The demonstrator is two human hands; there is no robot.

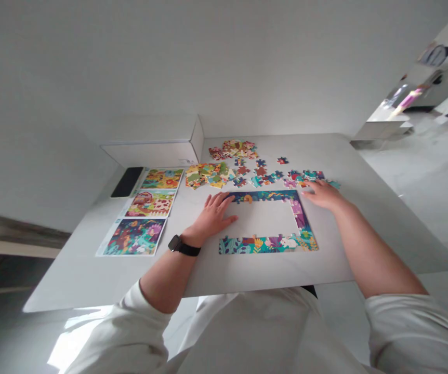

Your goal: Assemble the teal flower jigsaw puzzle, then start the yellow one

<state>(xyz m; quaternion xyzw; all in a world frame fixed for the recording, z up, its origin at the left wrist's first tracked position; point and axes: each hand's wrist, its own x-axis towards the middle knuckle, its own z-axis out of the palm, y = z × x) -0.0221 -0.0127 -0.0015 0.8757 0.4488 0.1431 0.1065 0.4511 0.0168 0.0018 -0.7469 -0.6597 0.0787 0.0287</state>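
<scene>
- Taking the middle of the puzzle border as the clock's centre, with twelve toward the wall, the partly built puzzle border (247, 246) lies flat on the pale table (255, 270), near the person's edge.
- Its joined strips run along twelve, three and six o'clock, around bare tabletop.
- The left hand (213, 215) comes in from nine o'clock, wearing a black watch (185, 245).
- Its fingers are spread, thumb well apart; the fingertips rest at the border's ten o'clock corner, covering part of it. It grips nothing that shows.
- The right hand (323, 195) is at two o'clock, fingers loosely extended and parted from the thumb. Its fingertips reach the nearby pieces (294, 176) at one o'clock; whether they touch one, I cannot tell.
- Toward twelve, scattered pieces (260, 171) lie just beyond the top strip, and a lone piece (282, 160) sits farther out.
- At about half past ten is a yellow-green pile (208, 175); at eleven, a more distant pile (234, 149).
- Around nine to ten lie a dark jungle picture (135, 237), a barn picture (149, 202) and a yellow animal picture (162, 178).
- Just outside those sits a black phone (127, 182); at ten, against the wall, stands a white box (149, 156).
</scene>
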